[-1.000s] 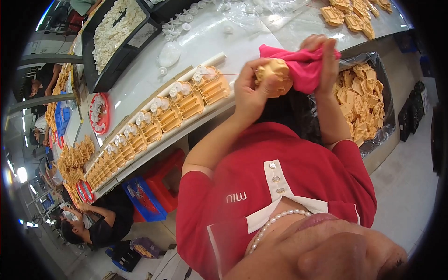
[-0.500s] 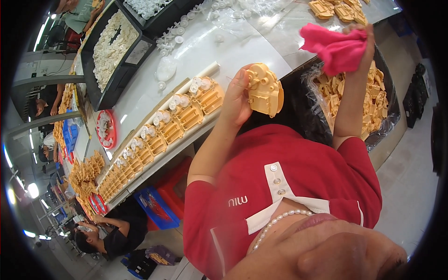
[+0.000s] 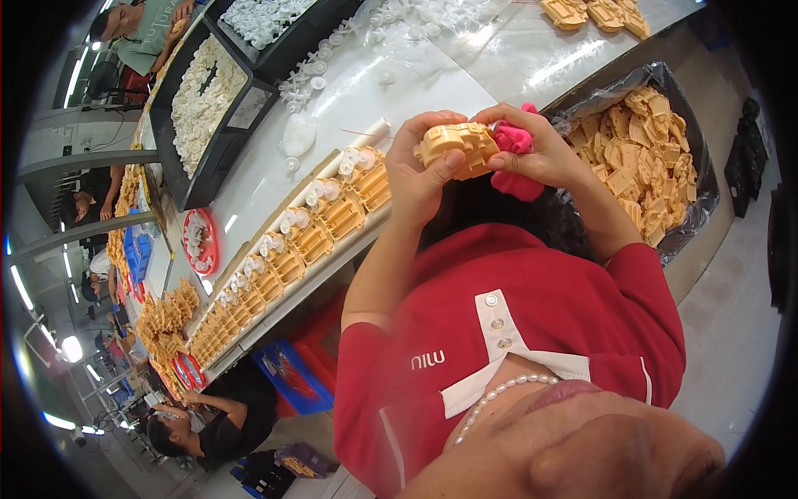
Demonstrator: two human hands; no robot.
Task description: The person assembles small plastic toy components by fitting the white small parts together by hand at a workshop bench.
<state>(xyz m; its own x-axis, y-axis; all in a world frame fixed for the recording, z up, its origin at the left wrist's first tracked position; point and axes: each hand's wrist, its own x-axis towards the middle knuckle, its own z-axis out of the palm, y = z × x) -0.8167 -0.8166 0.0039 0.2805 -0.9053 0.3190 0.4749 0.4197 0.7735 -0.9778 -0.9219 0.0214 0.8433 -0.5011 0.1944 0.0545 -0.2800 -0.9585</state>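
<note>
A yellow-orange moulded plastic housing is held up in front of my chest, seen edge-on. My left hand is closed around its left end, thumb along the near side. My right hand grips the other end with its fingertips and also has a bright pink cloth bunched in it. The cloth hangs below the right fingers, against the housing's right end. What the housing looks like on its far side is hidden by my fingers.
Left of my hands, a long row of similar housings with white parts lies along the table edge. Black bins of small white parts stand farther left. At right sits a lined crate of yellow-orange pieces. Co-workers sit along the table.
My right hand has come down and left with the pink cloth and now meets the housing. The housing has turned edge-on, and both hands hold it.
</note>
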